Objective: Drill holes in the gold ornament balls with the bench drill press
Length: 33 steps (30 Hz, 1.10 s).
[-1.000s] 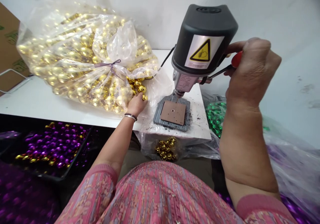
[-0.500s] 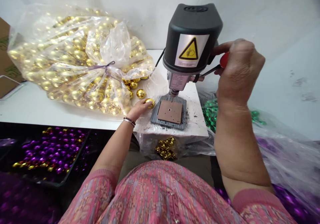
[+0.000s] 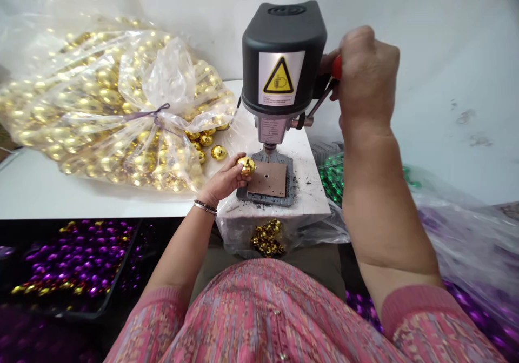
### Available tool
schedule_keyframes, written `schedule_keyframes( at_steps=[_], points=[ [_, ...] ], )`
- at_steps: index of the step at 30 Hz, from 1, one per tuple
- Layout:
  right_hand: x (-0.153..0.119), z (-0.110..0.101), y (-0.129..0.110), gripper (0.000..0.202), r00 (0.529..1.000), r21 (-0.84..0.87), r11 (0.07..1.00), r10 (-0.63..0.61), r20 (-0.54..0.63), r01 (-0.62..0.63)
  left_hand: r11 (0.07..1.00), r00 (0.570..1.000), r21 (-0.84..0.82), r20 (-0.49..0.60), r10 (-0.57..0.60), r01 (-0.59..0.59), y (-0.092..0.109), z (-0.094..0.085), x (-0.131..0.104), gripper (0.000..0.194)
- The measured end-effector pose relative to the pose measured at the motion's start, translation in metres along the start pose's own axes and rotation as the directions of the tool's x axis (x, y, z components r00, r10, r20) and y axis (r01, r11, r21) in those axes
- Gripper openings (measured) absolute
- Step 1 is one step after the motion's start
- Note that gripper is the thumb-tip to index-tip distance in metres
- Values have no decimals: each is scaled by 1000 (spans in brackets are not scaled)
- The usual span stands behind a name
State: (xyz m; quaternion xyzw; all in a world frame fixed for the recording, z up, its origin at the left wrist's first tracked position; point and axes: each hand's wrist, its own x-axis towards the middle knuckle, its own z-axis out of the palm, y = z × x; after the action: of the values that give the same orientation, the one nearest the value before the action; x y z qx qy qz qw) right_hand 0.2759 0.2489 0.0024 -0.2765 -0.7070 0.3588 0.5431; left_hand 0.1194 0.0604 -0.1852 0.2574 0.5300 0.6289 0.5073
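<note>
My left hand (image 3: 229,182) is closed on a shiny gold ball (image 3: 246,166) with a mirrored, squared pattern, held over the left edge of the drill press base (image 3: 289,179). A brown square plate (image 3: 271,180) with a small hole lies on that base. Above it stands the black drill press (image 3: 283,55) with a yellow warning label. My right hand (image 3: 367,74) is wrapped round the red knob (image 3: 336,67) of the press's feed lever (image 3: 323,98). The drill tip is above the plate, apart from the ball.
A tied clear bag (image 3: 109,109) of gold balls fills the left of the white table (image 3: 101,206). One loose gold ball (image 3: 219,153) lies beside it. Gold balls hang in a plastic bag (image 3: 267,237) below the front edge. Purple balls (image 3: 81,260) fill a black crate; green ones (image 3: 332,176) are right.
My left hand has lifted the gold ball from the table and brought it right, to the plate's edge. My right hand stays on the knob. The view has shifted slightly.
</note>
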Motion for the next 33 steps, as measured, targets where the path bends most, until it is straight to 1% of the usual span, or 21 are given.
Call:
schedule_keyframes(
  at_steps=[2,3,4,7,10,12,13,15,17,19,22,24,25,26,27,30,32,33],
  points=[
    [8,1,-3,42,995,9,995,103,2,-103,999,999,6,-12,-40,40,0,4,2,65],
    [10,2,-4,42,991,20,991,135,-7,-135,998,998,28,-31,-55,56,0,6,2,63],
    [11,2,-5,43,990,22,990,143,-4,-143,996,996,57,-57,-65,68,0,8,3,63],
    [10,2,-7,44,989,39,988,149,-18,-148,977,991,190,-114,-71,92,3,18,5,60],
    [8,3,-7,46,989,56,987,150,-9,-149,916,995,394,-90,-37,70,7,28,10,45],
    [7,3,-6,48,990,54,989,141,-2,-141,865,997,498,-76,-16,52,9,33,13,37],
    [7,4,-5,49,991,57,990,132,-1,-131,842,997,538,-79,-10,51,10,36,14,36],
    [7,4,-3,49,995,83,991,101,-3,-100,790,994,609,-106,-6,70,11,40,17,41],
    [6,4,-1,48,998,121,990,68,-5,-67,713,991,697,-130,19,78,12,44,18,48],
    [5,3,1,47,999,131,990,49,-3,-48,599,989,799,-122,84,48,13,49,19,49],
    [5,3,1,48,999,113,993,41,6,-42,406,982,914,-52,184,-28,13,55,23,45],
    [5,3,0,49,999,116,992,39,8,-40,340,976,939,-23,215,-53,12,58,27,51],
    [5,2,0,48,999,122,992,37,10,-38,332,976,941,-15,217,-59,11,59,28,54],
    [5,2,-1,47,999,128,991,35,14,-37,343,978,937,-13,207,-60,10,60,30,56],
    [5,1,-2,45,999,134,990,36,19,-38,372,982,927,-17,189,-55,9,59,30,58],
    [-2,-4,-8,38,999,128,991,32,35,-36,495,991,868,-32,133,-39,5,57,30,57],
    [-15,-9,-12,35,999,67,998,-20,26,18,550,991,834,-33,133,-46,2,54,30,56],
    [-25,-12,-12,34,997,30,997,-74,17,73,565,990,823,-33,137,-51,0,54,30,56]
  ],
)
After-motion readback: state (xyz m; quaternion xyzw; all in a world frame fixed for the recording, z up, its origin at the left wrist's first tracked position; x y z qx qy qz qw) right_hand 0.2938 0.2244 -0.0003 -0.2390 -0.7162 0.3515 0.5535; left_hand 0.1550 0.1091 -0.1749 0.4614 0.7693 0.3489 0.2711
